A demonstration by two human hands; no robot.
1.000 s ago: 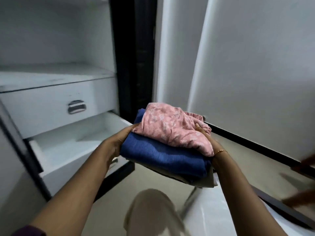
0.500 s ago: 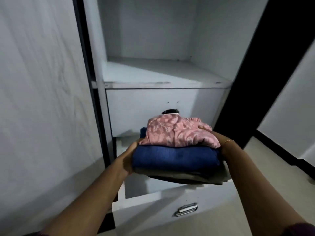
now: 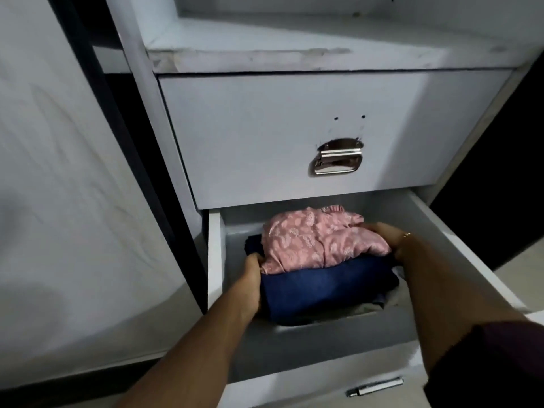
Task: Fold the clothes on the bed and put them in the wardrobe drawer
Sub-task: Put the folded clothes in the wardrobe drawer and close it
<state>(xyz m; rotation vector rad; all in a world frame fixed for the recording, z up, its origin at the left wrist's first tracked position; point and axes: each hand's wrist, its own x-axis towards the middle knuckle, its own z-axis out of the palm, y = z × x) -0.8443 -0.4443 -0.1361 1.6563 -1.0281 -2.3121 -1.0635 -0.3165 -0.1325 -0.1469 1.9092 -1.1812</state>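
Head view looks down into a white wardrobe, where the lower drawer [image 3: 216,254] is pulled out and a stack of folded clothes sits inside it between the person's two hands. A pink patterned garment [image 3: 319,240] lies on top, a folded blue garment [image 3: 323,287] is directly beneath it, and a sliver of pale grey fabric [image 3: 382,304] shows under the blue one at the right front corner; whether the stack rests on the drawer floor or is carried just above it cannot be told. The left hand [image 3: 250,285] grips the stack's left side, thumb hooked over the top edge by the pink cloth and fingers hidden below. The right hand [image 3: 388,238] holds the right side, its fingers curled over the pink garment's edge, a thin gold bangle [image 3: 407,235] at the wrist and a dark maroon sleeve [image 3: 485,363] further up the arm. The stack lies nearer the drawer's left wall than its right. Above the open drawer, the upper drawer [image 3: 250,136] is closed, with a shiny metal handle [image 3: 337,160] and two small holes above it. A shelf [image 3: 294,42] with a chipped front edge sits over that. A silver handle [image 3: 375,388] shows on the open drawer's front, and a white wardrobe door [image 3: 73,201] fills the left side.
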